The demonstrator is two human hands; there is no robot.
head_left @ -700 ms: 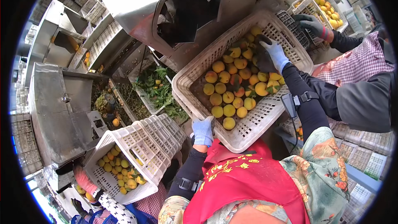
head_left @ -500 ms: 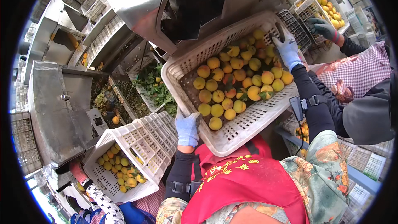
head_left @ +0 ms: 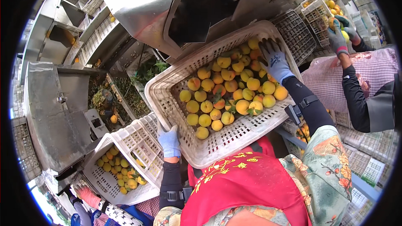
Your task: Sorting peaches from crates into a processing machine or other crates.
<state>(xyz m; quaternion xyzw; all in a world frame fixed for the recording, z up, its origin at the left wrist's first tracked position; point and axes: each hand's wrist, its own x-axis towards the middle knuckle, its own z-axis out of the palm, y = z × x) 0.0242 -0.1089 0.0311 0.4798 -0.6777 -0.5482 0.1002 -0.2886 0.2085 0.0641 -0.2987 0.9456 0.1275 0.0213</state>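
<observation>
A white slatted plastic crate of yellow-orange peaches is tilted in front of me. My left hand, in a pale blue glove, grips the crate's near left side, its fingers partly hidden behind the wall. Inside the far right corner, my right hand lies over the peaches with its dark-tipped fingers spread. Whether it touches the fruit, I cannot tell. A few green leaves lie among the peaches.
Beyond the crate stands a metal machine housing with a dark opening. At left, another white crate of peaches leans near a co-worker's pink-gloved hand. At right, a co-worker's gloved hands handle fruit beside crates.
The crate has shifted left and nearer, with my left hand moving along on its side. My right hand has gone from the right rim to over the peaches, fingers spread.
</observation>
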